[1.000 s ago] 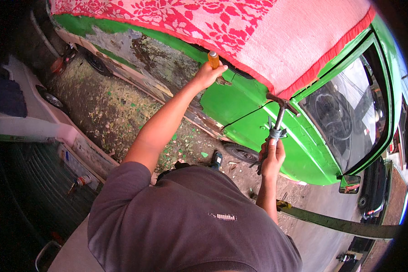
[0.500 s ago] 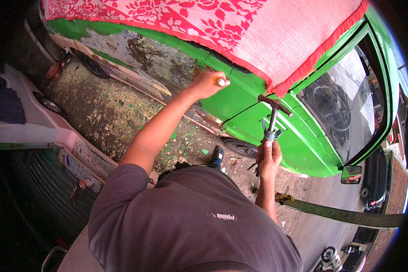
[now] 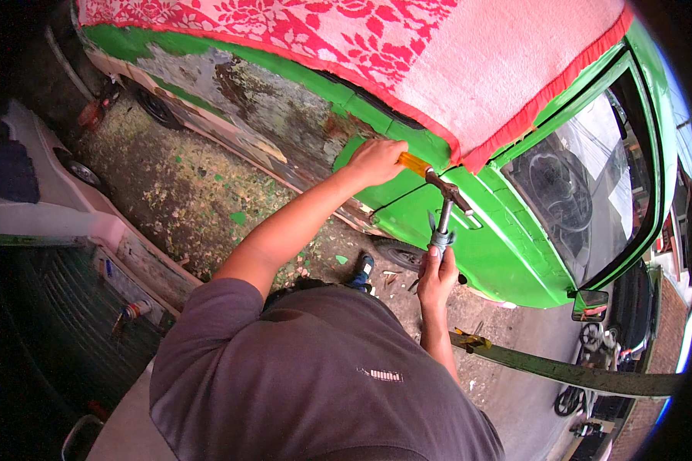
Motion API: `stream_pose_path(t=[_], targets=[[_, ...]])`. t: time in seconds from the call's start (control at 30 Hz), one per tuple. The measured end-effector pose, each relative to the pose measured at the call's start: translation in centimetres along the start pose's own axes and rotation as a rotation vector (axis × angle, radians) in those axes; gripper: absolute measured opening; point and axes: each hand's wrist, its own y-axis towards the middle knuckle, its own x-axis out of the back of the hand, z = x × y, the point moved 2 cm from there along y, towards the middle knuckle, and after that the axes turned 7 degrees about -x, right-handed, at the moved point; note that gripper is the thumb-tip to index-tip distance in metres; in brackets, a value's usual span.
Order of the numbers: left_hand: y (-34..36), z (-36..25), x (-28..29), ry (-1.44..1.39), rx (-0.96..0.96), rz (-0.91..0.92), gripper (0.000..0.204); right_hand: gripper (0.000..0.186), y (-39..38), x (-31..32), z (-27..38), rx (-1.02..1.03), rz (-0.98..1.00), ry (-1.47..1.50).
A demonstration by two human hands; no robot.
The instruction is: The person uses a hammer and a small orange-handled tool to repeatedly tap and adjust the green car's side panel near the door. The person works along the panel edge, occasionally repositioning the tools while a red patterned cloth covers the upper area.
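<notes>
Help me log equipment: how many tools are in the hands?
2: a hammer in the right hand, and a yellow-handled tool in the left hand. Others could be hidden.

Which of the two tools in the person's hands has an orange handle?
The tool in the left hand: its orange handle sticks out toward the hammer. The hammer, in the right hand, instead has a metallic shaft with grey wrapping.

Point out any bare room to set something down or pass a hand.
Bare patches: the pink cloth, on its plain part between floral part and red edging; for a hand, along the green door between hammer and side mirror. Crowded: around the hammer and orange handle, between left hand and right hand.
</notes>
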Motion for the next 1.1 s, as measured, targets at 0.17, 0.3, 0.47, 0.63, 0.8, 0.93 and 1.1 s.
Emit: stream_pose_path(t=[0.17,0.3,0.47,0.63,0.8,0.93,1.1], targets=[[0.2,-0.5,-0.4,-0.011,0.047,-0.014,0.018,0.023,-0.2,0.5,1.3,0.083,-0.081,0.304],[0.3,-0.7,-0.5,0.036,-0.014,-0.076,0.023,0.021,1.0,1.1,-0.2,0.045,-0.032,0.203],[0.4,-0.7,-0.3,-0.025,0.068,-0.077,0.022,0.021,1.4,1.0,0.7,0.077,-0.075,0.338],[0.5,-0.1,0.2,-0.069,0.120,-0.132,0.022,0.023,2.4,1.0,-1.2,-0.114,0.032,0.083],[-0.3,-0.6,0.1,-0.081,0.112,-0.109,0.022,0.022,1.1,0.8,0.5,0.209,-0.039,0.248],[-0.1,0.8,-0.4,-0.109,0.323,-0.026,0.019,0.020,3.4,0.0,-0.6,0.061,0.037,-0.138],[-4.0,2.0,-2.1,-0.161,0.191,-0.139,0.023,0.029,1.5,0.6,1.7,0.152,0.066,0.252]])
